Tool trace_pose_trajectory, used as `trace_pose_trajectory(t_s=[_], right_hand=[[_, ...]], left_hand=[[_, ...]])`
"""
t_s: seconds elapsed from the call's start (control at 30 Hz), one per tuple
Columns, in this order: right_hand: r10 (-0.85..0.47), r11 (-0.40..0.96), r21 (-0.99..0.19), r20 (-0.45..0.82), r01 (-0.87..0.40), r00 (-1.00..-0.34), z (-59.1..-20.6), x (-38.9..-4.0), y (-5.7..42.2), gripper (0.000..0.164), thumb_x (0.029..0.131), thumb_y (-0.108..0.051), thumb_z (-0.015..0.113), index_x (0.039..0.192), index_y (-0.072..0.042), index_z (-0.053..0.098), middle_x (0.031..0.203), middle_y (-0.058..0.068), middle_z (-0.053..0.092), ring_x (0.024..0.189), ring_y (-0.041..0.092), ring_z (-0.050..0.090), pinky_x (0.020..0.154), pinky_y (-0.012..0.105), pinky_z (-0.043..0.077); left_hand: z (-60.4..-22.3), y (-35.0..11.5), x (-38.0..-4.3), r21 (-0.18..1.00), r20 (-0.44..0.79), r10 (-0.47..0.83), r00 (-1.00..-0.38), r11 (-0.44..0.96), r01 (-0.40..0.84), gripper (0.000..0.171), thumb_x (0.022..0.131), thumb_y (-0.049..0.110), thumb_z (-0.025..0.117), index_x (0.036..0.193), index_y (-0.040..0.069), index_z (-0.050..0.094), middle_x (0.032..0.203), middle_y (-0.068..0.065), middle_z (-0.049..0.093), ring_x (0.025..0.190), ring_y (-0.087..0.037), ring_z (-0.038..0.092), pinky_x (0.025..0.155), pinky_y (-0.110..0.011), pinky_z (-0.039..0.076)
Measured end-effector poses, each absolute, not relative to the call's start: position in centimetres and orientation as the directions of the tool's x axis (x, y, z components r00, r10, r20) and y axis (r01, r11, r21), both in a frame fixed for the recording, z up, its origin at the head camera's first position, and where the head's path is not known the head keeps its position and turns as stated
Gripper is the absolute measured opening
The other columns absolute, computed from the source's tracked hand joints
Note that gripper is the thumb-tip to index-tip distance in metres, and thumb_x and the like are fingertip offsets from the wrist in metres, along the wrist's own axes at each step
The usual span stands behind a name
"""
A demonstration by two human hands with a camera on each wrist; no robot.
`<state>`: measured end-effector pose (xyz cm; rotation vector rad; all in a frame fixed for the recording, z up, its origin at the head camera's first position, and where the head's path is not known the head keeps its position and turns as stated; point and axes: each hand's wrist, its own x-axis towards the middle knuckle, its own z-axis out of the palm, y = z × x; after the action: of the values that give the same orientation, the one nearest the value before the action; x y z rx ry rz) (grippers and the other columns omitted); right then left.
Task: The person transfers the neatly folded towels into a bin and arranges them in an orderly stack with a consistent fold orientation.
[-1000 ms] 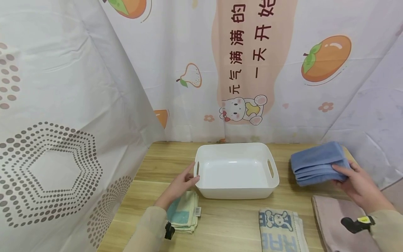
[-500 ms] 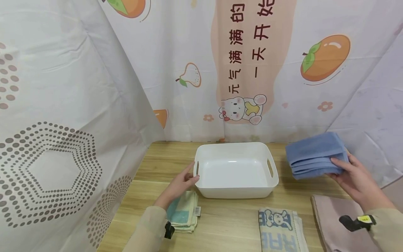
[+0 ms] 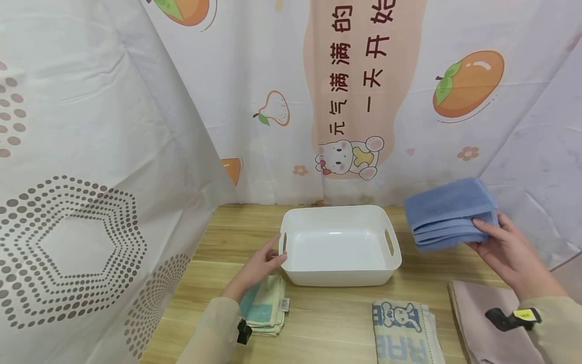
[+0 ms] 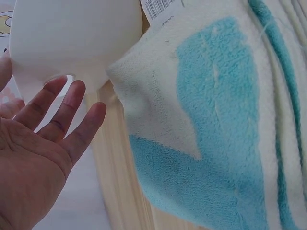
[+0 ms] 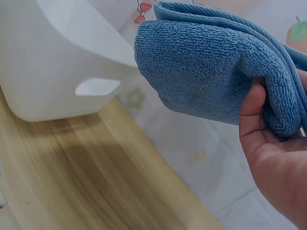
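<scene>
A folded blue towel [image 3: 450,215] hangs in the air right of the white plastic basket [image 3: 341,278]. My right hand [image 3: 511,253] grips its right end, thumb on the near side and fingers underneath. In the right wrist view, the towel [image 5: 192,67] shows thick terry layers, with the fingertips partly hidden in its folds. My left hand [image 3: 259,268] is at the basket's left side, by the handle slot. In the left wrist view, the fingers [image 4: 72,100] are spread and nearly straight, close to the basket wall; whether they touch it is unclear.
A folded cream-and-turquoise towel [image 3: 263,311] with a label lies under my left forearm. A beige-and-blue bear-patterned towel [image 3: 404,333] and a pink towel [image 3: 491,318] lie at the front right. A printed curtain [image 3: 273,167] hangs behind the wooden table [image 3: 327,323].
My right hand has lifted the blue towel upward and moved it slightly left, toward the basket. My left hand stays at the basket's left side.
</scene>
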<state>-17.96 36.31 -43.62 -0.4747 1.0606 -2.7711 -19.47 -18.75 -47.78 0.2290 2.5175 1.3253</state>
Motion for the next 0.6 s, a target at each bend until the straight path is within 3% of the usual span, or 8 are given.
trace_pose_trajectory(t_s=[0.6], right_hand=[[-0.211,-0.745,-0.667,0.263,-0.019,-0.941,-41.6,-18.0,34.0,0.060,0.095,0.014,0.025,0.147,-0.016,0.025,0.128,0.010,0.047,0.108,0.026,0.056,0.083,0.043,0.050]], left_hand=[[-47.4,-18.6,-19.7,0.826,-0.125,0.233,-0.964,0.563,0.028,0.061,0.090,0.044,0.058,0.144,0.032,0.032,0.138,0.001,0.044,0.115,-0.023,0.049,0.082,-0.042,0.048]])
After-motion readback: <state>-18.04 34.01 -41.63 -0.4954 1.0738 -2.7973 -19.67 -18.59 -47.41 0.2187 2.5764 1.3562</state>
